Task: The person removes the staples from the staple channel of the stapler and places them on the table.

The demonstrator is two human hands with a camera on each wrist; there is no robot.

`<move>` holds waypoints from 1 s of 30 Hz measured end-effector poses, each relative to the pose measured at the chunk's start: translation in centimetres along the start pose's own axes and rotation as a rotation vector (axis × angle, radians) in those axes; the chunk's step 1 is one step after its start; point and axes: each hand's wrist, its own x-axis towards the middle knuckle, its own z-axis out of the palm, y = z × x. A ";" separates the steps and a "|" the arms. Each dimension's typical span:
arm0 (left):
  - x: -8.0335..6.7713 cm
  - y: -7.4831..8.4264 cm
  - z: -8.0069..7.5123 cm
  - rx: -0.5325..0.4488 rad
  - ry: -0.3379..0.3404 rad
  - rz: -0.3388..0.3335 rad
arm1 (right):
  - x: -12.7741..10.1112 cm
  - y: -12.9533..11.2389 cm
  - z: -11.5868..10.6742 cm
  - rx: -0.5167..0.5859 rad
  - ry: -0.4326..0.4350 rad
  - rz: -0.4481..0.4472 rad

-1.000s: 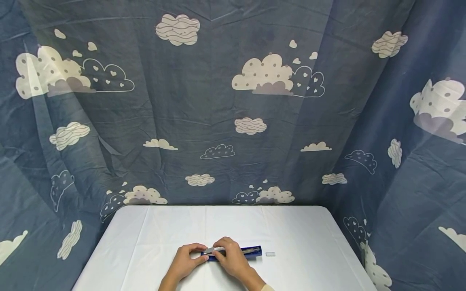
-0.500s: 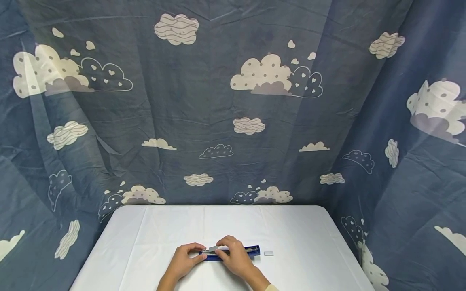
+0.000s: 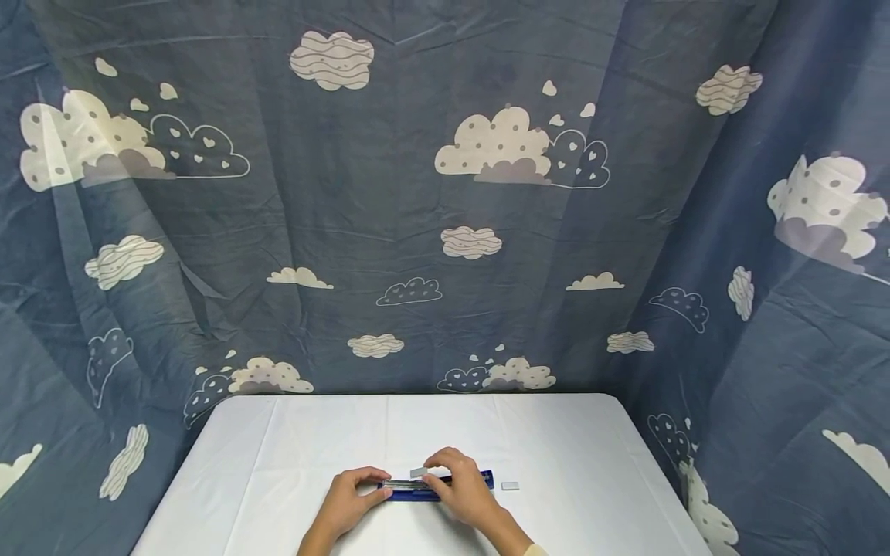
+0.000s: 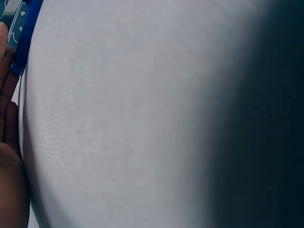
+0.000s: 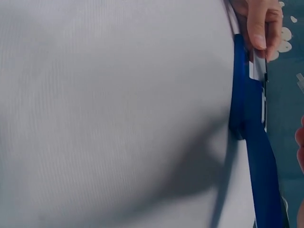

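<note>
A blue stapler (image 3: 415,496) lies open on the white table, its metal magazine showing along the top. At its left end my left hand (image 3: 348,498) pinches it between thumb and fingers; the right wrist view shows this left hand (image 5: 260,26) on the metal end of the stapler (image 5: 246,102). Just above the magazine, my right hand (image 3: 462,486) pinches a grey strip of staples (image 3: 418,472), apart from the stapler. Only the fingertips of the right hand (image 5: 300,145) enter the right wrist view. In the left wrist view, a blue part of the stapler (image 4: 28,35) touches the left fingers (image 4: 10,85).
A second grey strip of staples (image 3: 510,486) lies on the table to the right of the stapler. The white-covered table (image 3: 591,463) extends around both hands. A dark blue curtain (image 3: 389,193) with cloud prints hangs behind and at the sides.
My right hand has lifted the grey strip of staples off the magazine and moved it right, uncovering more of the metal. The left hand keeps its grip on the stapler's end.
</note>
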 end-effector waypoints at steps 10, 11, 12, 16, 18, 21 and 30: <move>-0.1 0.2 0.0 -0.004 -0.001 0.018 | -0.2 0.4 -2.5 0.015 -0.062 0.085; -0.1 0.2 0.0 -0.002 -0.002 0.016 | -0.3 0.5 -2.7 0.012 -0.060 0.083; -0.1 0.2 0.0 0.000 -0.002 0.013 | -0.4 0.6 -2.9 0.011 -0.056 0.081; -0.2 0.2 0.0 0.001 0.007 0.015 | -0.5 1.0 -3.8 0.003 -0.036 0.064; -0.2 0.2 0.0 -0.008 0.007 0.011 | -0.6 1.4 -4.3 0.006 -0.024 0.058; -0.2 0.2 0.1 -0.016 0.005 0.003 | -0.8 1.9 -5.1 0.006 -0.013 0.057; -0.3 0.4 0.2 0.003 0.017 -0.004 | -1.9 3.4 -7.3 -0.003 0.023 0.078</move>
